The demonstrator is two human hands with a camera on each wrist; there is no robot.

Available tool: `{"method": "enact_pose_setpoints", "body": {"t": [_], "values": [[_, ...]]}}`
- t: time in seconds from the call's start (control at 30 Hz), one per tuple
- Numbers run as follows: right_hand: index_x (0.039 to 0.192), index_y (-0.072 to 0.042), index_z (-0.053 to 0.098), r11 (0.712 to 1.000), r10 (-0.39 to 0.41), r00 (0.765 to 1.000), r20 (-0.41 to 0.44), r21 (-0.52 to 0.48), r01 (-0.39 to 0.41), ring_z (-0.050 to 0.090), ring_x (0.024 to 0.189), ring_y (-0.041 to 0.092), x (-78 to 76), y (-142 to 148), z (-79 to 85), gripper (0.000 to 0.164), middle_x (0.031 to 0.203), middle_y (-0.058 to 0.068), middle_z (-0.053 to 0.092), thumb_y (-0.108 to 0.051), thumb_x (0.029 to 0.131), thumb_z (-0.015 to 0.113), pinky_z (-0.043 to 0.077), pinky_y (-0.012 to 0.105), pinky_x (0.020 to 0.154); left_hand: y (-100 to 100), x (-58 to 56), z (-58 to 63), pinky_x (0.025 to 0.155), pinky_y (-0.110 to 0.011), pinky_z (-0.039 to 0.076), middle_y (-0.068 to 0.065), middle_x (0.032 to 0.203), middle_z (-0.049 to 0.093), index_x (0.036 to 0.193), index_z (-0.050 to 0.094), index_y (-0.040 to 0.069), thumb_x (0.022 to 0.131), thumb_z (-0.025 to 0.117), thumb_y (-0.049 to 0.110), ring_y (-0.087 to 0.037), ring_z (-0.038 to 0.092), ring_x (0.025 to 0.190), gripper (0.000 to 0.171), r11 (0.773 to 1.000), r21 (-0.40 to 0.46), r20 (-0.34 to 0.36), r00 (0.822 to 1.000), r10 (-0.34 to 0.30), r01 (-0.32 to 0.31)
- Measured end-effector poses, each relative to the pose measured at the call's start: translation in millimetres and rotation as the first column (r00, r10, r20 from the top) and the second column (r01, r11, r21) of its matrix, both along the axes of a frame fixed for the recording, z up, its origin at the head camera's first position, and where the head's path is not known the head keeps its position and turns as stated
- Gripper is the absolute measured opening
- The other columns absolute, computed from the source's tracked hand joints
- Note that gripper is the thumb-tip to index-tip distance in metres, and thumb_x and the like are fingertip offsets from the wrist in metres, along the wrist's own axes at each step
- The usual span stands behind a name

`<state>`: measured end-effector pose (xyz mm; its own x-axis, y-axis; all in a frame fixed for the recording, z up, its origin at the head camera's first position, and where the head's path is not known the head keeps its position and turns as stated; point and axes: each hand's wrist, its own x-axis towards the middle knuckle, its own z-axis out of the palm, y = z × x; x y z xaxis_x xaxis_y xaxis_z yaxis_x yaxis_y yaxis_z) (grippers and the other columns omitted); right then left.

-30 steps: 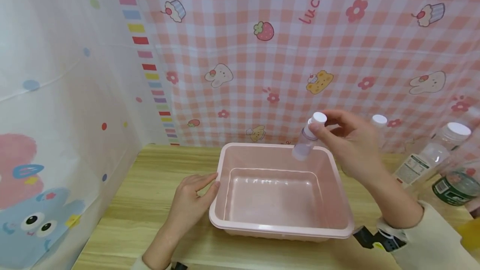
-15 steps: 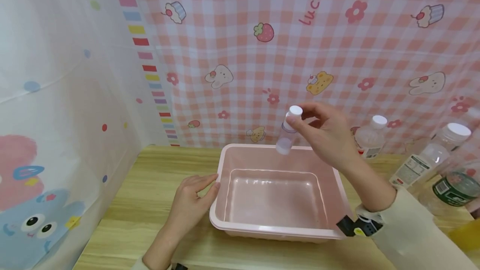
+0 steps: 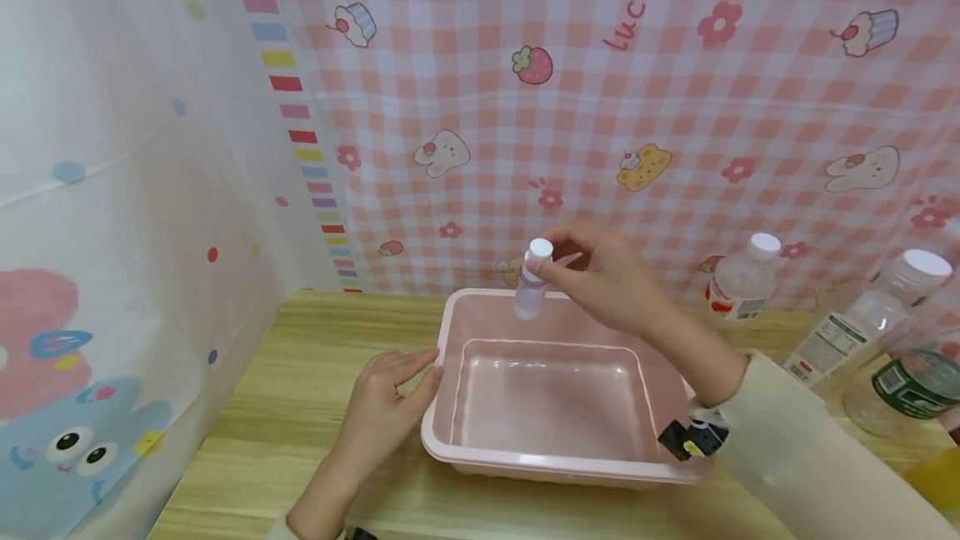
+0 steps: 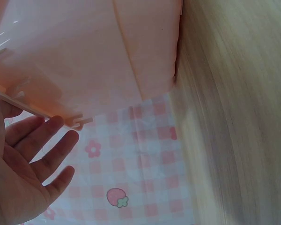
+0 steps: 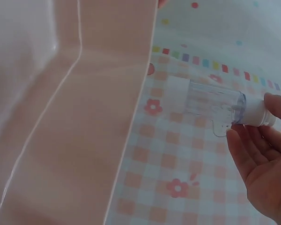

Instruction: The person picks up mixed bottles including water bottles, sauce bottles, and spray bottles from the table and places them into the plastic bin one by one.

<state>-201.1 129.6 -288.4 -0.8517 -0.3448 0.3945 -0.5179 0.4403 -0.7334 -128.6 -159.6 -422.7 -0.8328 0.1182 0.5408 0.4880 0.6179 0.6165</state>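
Note:
A small clear bottle (image 3: 531, 294) with a white cap is in the right hand (image 3: 611, 277), whose thumb and fingers pinch it by the cap. The bottle leans slightly, its lower end near the back rim of a pink plastic basin (image 3: 555, 467). In the right wrist view the bottle (image 5: 213, 101) appears sideways, with a white base and a see-through body. Fingertips of the left hand (image 3: 390, 398) touch the basin's left rim. The left wrist view has that hand (image 4: 33, 164) with loosely extended fingers beside the basin's outer wall (image 4: 84, 56).
Clear plastic bottles stand at the right: one with a red label (image 3: 742, 277), one with a white label (image 3: 840, 332), one with a green label (image 3: 911, 386). A yellow item (image 3: 933, 473) sits at the right edge. A checked cloth (image 3: 480, 107) hangs behind the wooden table (image 3: 277, 390).
The right hand has carried the small bottle leftward along the basin's back rim, rising a little, then lowering. The red-labelled bottle has come into view behind it. The left hand stays at the rim.

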Motion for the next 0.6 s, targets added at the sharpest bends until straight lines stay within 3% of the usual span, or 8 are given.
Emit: {"method": "enact_pose_setpoints", "body": {"t": [0.27,0.43,0.6], "values": [[0.106,-0.015,0.078,0.990,0.074,0.997,-0.007,0.120,-0.073,0.065,0.089,0.013,-6.6,-10.3,-14.5,0.014,0.094,-0.005,0.072,-0.019,0.093,0.081,0.058,0.035,0.074,0.8,0.5,0.6,0.098,-0.051,0.053,-0.003,0.113,0.079,0.117,0.080,0.005,0.093,0.080,0.014,-0.025,0.070,0.107,0.027,1.000,-0.002,0.004,1.000,0.008,-0.008],[0.108,-0.012,0.078,0.984,0.104,0.994,0.016,0.144,-0.105,0.065,0.088,0.015,-14.1,-15.9,-27.7,0.018,0.095,-0.002,0.071,-0.018,0.092,0.082,0.058,0.033,0.071,0.8,1.0,0.9,0.104,-0.053,0.050,-0.004,0.114,0.079,0.118,0.079,0.004,0.093,0.079,0.014,-0.026,0.070,0.108,0.027,1.000,0.004,0.011,1.000,0.005,-0.005],[0.102,-0.013,0.077,0.977,0.155,0.988,0.008,0.145,-0.155,0.067,0.089,0.013,-19.4,-22.6,-39.4,0.013,0.098,-0.003,0.072,-0.014,0.090,0.083,0.059,0.031,0.071,0.7,2.3,0.9,0.104,-0.053,0.051,-0.002,0.114,0.079,0.119,0.079,0.005,0.094,0.078,0.015,-0.026,0.070,0.108,0.027,1.000,0.002,0.009,1.000,0.011,-0.011]]}}
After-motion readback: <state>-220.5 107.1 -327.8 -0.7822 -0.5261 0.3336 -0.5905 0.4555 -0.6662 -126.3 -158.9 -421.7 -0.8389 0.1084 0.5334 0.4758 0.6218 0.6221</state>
